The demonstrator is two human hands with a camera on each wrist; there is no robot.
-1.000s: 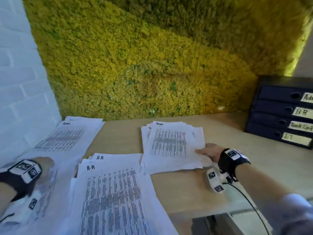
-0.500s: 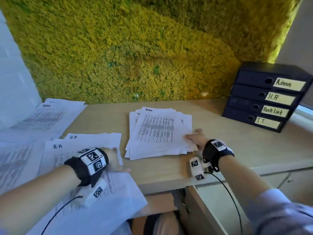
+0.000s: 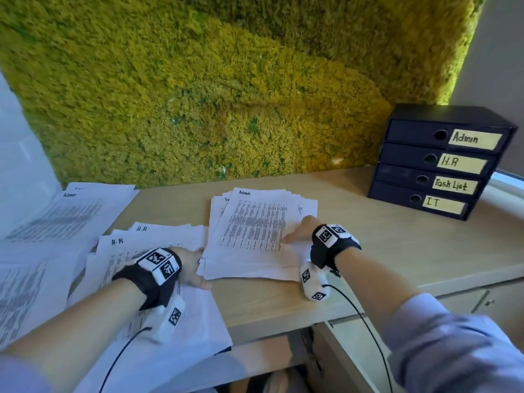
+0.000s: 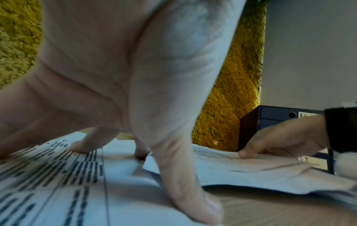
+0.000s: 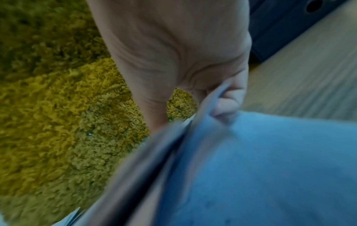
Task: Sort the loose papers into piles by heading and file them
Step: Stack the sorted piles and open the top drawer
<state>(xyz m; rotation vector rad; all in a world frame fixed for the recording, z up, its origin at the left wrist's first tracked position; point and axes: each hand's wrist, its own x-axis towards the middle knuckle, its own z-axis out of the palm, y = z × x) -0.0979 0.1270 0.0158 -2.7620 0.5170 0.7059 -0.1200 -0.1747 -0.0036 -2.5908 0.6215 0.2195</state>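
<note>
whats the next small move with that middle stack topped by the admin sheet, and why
Probably lift the top Admin sheet off the unsorted stack and carry it to the Admin pile at far left. The right hand already pinches sheet edges at the stack's right side, and the left hand touches its left edge.

In the head view the left hand has its fingers hidden behind the wrist strap, so its grip on the H.R pile cannot be told. The printed lines on the middle stack are too small to read. The far-left Admin sheets are blurred and cut by the left edge. In the right wrist view, blurred paper fills the near half and covers the fingertips of the right hand.
</note>
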